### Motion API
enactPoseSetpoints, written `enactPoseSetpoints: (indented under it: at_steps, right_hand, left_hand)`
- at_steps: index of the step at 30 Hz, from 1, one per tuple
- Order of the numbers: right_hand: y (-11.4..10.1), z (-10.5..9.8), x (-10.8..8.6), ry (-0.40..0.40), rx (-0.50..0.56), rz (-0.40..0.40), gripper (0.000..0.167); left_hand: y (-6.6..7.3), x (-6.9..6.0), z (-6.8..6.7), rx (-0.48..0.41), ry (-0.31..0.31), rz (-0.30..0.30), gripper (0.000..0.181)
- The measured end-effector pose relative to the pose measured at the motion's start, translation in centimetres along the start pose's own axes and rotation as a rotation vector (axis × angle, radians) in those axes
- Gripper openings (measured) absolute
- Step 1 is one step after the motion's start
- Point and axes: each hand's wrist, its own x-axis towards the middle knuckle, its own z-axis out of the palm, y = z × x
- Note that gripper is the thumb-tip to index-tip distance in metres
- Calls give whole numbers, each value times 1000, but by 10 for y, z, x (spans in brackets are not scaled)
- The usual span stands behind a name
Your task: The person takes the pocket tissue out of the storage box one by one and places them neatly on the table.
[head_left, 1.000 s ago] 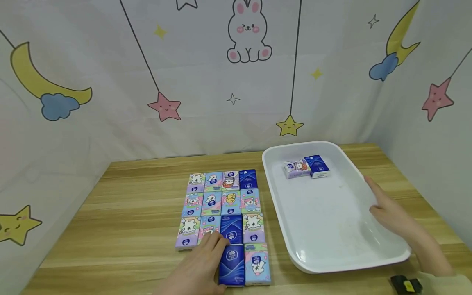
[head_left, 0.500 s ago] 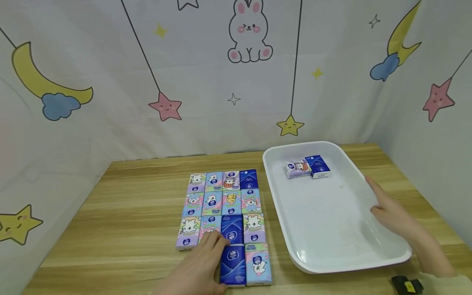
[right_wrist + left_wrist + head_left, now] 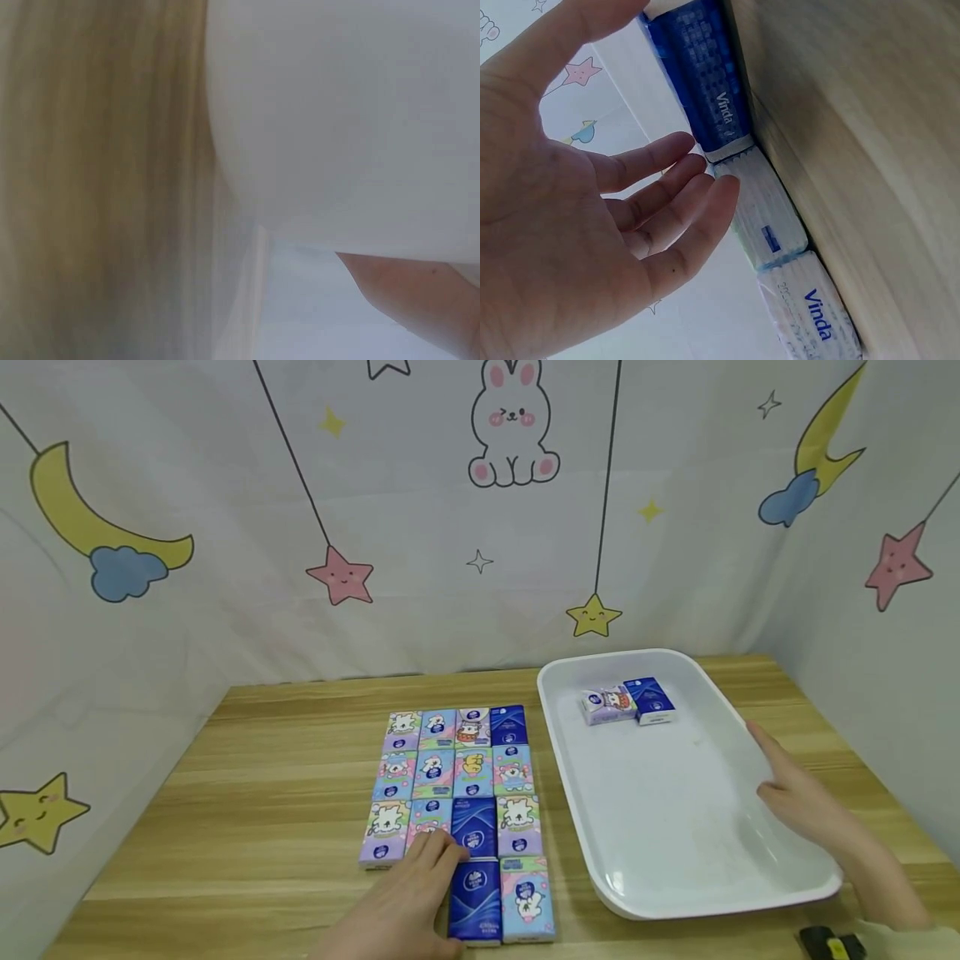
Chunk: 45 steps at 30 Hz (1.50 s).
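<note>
My left hand (image 3: 401, 902) spans a blue tissue pack (image 3: 477, 906) at the near end of a block of packs, thumb by its near end and fingers by its far end. In the left wrist view, that blue pack (image 3: 705, 79) lies on the wood between thumb and curved fingers. At the right side of a white tray (image 3: 667, 827), my right hand (image 3: 806, 810) holds the rim, thumb over it and index finger stretched along it. The right wrist view shows mostly blurred tray wall (image 3: 352, 127) and part of a finger (image 3: 420, 300); the remaining fingers are hidden.
Several cartoon-printed tissue packs (image 3: 433, 772) lie side by side in rows on the wooden table (image 3: 285, 793). Inside the tray's far end sit a purple-white pack (image 3: 609, 704) and a blue pack (image 3: 649, 700). A printed cloth (image 3: 420, 635) hangs behind.
Hands, packs and tray keep their places relative to each other. The whole head view has shifted slightly, the scene sliding a little to the right.
</note>
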Motion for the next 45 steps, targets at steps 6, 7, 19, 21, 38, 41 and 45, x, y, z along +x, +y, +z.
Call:
enactPoseSetpoints:
  at_steps: [6,7,19,21,38,41,45]
  right_hand:
    - [-1,1,0,3,19,-30,81]
    - [-1,1,0,-1,30,-33,81]
    - [0,2,-1,-1,24,4,82]
    - [-1,1,-1,3,19,0,82]
    - [-2,-1,-1,13,23,-14,83]
    - [-2,0,-1,10,22,-10,83]
    - [-1,0,0,18,18,-25,83]
  left_hand:
    - [2,0,-3,6,23,2,80]
    - [2,0,-4,6,24,-2,80]
    - [8,7,-18,71,145,43,73]
    - [9,9,-22,67,151,49,71]
    - [8,39,-60,52,208,166,67]
    - [7,49,-69,34,185,188,71]
    - [9,63,-79,18,156,197,75]
